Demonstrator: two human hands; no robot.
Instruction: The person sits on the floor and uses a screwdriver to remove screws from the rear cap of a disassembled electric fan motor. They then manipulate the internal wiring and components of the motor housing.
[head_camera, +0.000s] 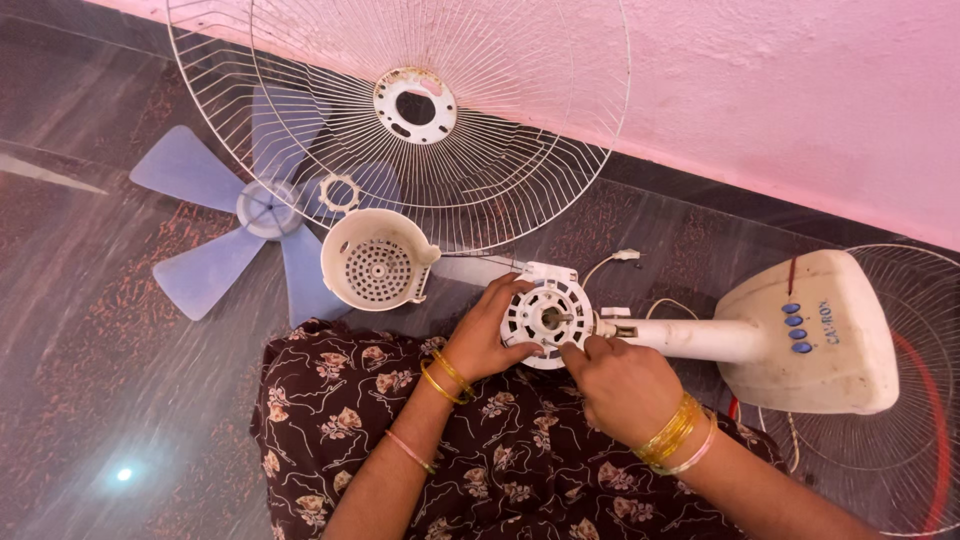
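Observation:
A white fan motor housing (547, 316) with a round slotted face and a centre shaft lies across my lap, joined to a white stem (690, 338). My left hand (487, 335) grips the housing's left side, fingers curled over its rim. My right hand (620, 385) holds its lower right edge, thumb and fingers on the rim. Gold and pink bangles ring both wrists. The stem runs right to a cream fan base (820, 335) with several blue buttons.
A white wire fan guard (480, 170) leans against the pink wall. A pale blue fan blade (262, 225) lies on the dark floor at left. A cream motor cover (375, 260) and a small ring nut (340, 192) sit beside it. Another guard (900, 450) lies at right.

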